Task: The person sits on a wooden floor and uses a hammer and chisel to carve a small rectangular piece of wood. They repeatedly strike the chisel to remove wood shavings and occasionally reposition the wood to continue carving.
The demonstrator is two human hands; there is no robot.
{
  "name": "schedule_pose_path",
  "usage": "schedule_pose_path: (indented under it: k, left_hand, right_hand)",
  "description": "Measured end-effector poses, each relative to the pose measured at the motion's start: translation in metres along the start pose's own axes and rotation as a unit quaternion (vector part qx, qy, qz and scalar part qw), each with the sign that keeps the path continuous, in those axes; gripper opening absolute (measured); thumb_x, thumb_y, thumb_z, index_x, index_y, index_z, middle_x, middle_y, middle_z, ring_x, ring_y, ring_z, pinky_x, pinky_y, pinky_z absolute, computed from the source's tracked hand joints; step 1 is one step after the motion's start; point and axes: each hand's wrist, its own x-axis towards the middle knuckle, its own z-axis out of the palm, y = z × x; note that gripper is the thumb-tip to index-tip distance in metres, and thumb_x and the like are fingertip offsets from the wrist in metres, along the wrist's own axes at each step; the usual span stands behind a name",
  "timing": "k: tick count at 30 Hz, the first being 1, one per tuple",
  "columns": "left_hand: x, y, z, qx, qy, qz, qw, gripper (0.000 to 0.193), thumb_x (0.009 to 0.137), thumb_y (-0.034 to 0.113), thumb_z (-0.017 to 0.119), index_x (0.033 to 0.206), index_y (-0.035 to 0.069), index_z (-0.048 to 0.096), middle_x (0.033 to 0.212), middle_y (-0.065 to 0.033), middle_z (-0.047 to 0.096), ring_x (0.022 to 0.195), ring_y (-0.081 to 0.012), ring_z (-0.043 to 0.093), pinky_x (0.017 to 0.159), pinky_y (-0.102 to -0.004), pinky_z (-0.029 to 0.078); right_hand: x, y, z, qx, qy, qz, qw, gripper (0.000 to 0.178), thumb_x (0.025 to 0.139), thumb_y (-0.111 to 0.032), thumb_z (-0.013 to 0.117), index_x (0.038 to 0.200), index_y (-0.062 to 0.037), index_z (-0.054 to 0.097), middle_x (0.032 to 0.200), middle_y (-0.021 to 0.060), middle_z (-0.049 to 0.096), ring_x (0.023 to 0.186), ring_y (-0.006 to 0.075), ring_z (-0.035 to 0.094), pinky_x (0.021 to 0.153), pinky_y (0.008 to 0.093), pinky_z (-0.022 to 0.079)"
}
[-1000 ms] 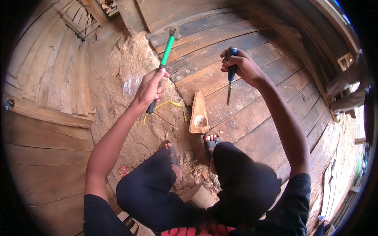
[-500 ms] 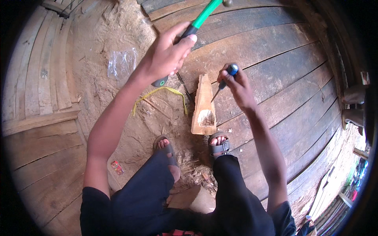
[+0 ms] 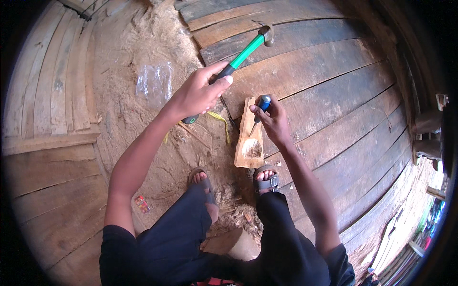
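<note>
My left hand [image 3: 198, 94] is closed around the black grip of a hammer [image 3: 247, 51] with a green handle. Its metal head is raised over the planks, up and to the right of the hand. In my right hand [image 3: 275, 125] is a chisel [image 3: 264, 103] with a blue and black handle and a thin dark shaft, pinched near the top. The chisel slants down, its tip at or just above a tapered wooden block [image 3: 242, 145]. A pale, rough hollow is cut into the block's wide near end, close to my right foot.
Dark wooden planks [image 3: 329, 100] cover the right side. Sandy ground with sawdust [image 3: 124, 109] lies left, holding a clear plastic bag [image 3: 155, 83], a yellow strip [image 3: 220, 119] and a small red packet [image 3: 141, 204]. My sandalled feet are near the block; wood chips lie around.
The hammer has come down and nearer, so its whole head now shows. My right hand has shifted left, bringing the chisel over the block near the hollow.
</note>
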Motion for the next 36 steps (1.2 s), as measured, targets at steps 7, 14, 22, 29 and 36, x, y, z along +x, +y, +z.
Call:
schedule_pose_path:
  k: [7, 14, 22, 29, 36]
  left_hand:
    - [-0.023, 0.010, -0.008, 0.107, 0.013, 0.037, 0.993, 0.051, 0.101, 0.024, 0.052, 0.144, 0.000, 0.039, 0.067, 0.0027, 0.047, 0.045, -0.0021, 0.040, 0.039, -0.0217, 0.035]
    - [-0.040, 0.032, -0.007, 0.096, 0.017, 0.036, 0.995, 0.054, 0.102, 0.028, 0.051, 0.145, -0.001, 0.038, 0.066, 0.0036, 0.047, 0.045, -0.0017, 0.040, 0.040, -0.0214, 0.036]
    - [-0.038, 0.029, -0.010, 0.159, 0.034, 0.066, 0.985, 0.055, 0.102, 0.032, 0.050, 0.145, 0.000, 0.039, 0.065, 0.0041, 0.047, 0.045, -0.0015, 0.040, 0.040, -0.0211, 0.036]
    - [-0.049, 0.023, -0.005, 0.235, -0.006, 0.045, 0.971, 0.053, 0.100, 0.031, 0.051, 0.143, 0.001, 0.043, 0.066, 0.0007, 0.051, 0.050, -0.0061, 0.048, 0.046, -0.0243, 0.040]
    - [-0.042, 0.015, 0.001, 0.303, -0.046, 0.078, 0.949, 0.049, 0.100, 0.027, 0.050, 0.141, 0.001, 0.046, 0.065, -0.0024, 0.053, 0.053, -0.0079, 0.050, 0.049, -0.0266, 0.042]
  right_hand:
    - [0.000, 0.002, 0.006, 0.080, 0.000, -0.003, 0.997, 0.029, 0.092, -0.025, 0.070, 0.099, 0.0005, 0.058, 0.077, 0.0034, 0.064, 0.074, 0.0109, 0.064, 0.068, 0.0263, 0.050]
    - [-0.004, 0.014, 0.005, -0.004, 0.000, 0.032, 0.999, 0.028, 0.095, -0.028, 0.065, 0.096, -0.0019, 0.055, 0.075, 0.0055, 0.065, 0.068, 0.0104, 0.060, 0.062, 0.0268, 0.046]
    - [-0.001, 0.025, -0.002, 0.040, -0.013, -0.006, 0.999, 0.027, 0.097, -0.028, 0.061, 0.099, -0.0020, 0.053, 0.082, 0.0073, 0.069, 0.068, 0.0116, 0.057, 0.063, 0.0283, 0.047]
    - [-0.001, 0.028, -0.008, 0.018, -0.033, -0.006, 0.999, 0.025, 0.096, -0.026, 0.062, 0.100, -0.0028, 0.054, 0.084, 0.0070, 0.068, 0.072, 0.0124, 0.060, 0.066, 0.0292, 0.049]
    - [-0.001, 0.027, -0.004, -0.028, -0.056, 0.002, 0.998, 0.027, 0.095, -0.026, 0.064, 0.100, -0.0014, 0.055, 0.080, 0.0078, 0.064, 0.074, 0.0154, 0.060, 0.068, 0.0323, 0.048]
